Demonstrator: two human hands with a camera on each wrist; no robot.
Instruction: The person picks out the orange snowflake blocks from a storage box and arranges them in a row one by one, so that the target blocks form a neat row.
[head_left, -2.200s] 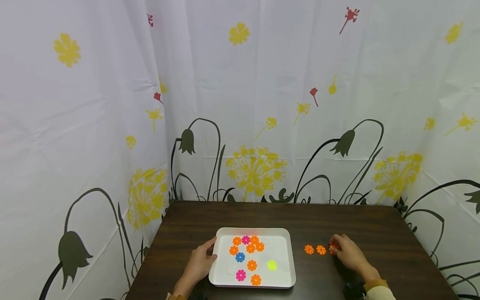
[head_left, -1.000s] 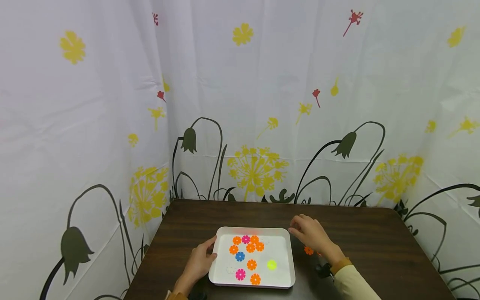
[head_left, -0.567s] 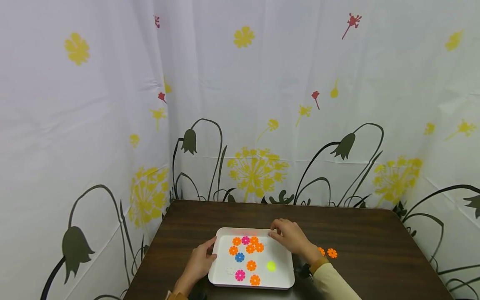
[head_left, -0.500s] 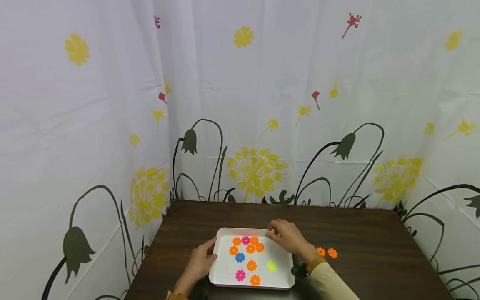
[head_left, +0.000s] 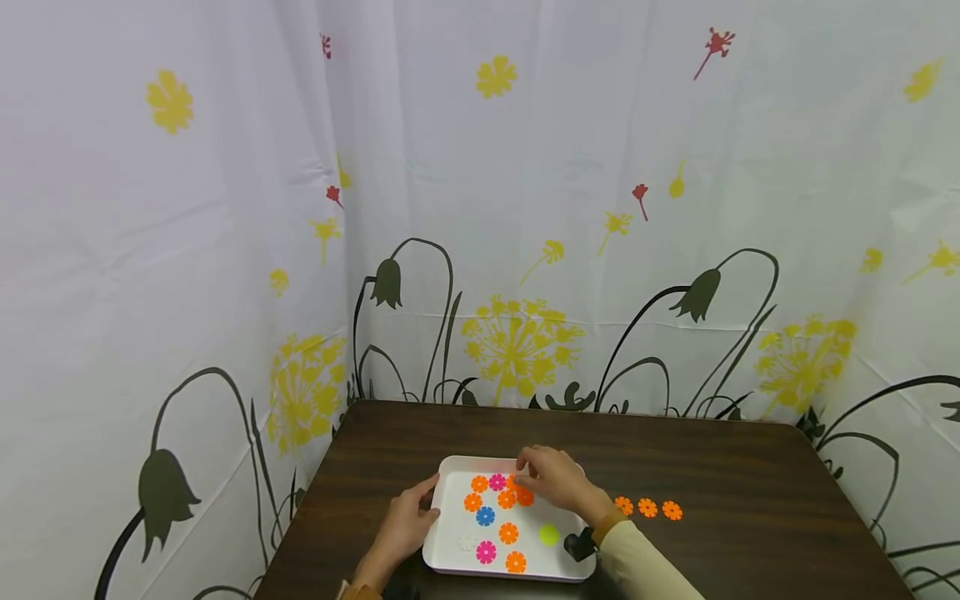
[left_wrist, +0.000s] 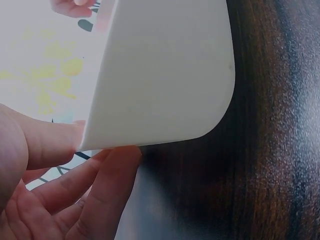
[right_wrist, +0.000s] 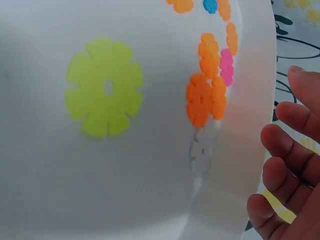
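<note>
My left hand (head_left: 401,525) grips the left edge of a white tray (head_left: 450,557), its thumb on the rim; the left wrist view shows the hand (left_wrist: 65,187) pinching the tray (left_wrist: 165,75) between thumb and fingers. My right hand (head_left: 558,482) is over the tray's back right part, beside orange flower-shaped discs (head_left: 524,497). In the right wrist view, that hand (right_wrist: 295,160) has loosely bent fingers and no disc in them. The tray also holds a yellow-green disc (head_left: 549,534), a blue disc (head_left: 485,516), pink discs (head_left: 486,552) and clear discs (right_wrist: 201,152).
Three orange discs (head_left: 647,507) lie in a row on the dark wooden table (head_left: 750,517), right of the tray and close to my right forearm. A white curtain (head_left: 420,150) with printed flowers hangs behind the table.
My right hand has moved left from the rightmost orange disc on the table to above the tray. The row of three discs is uncovered. My left hand has stayed on the tray's edge.
</note>
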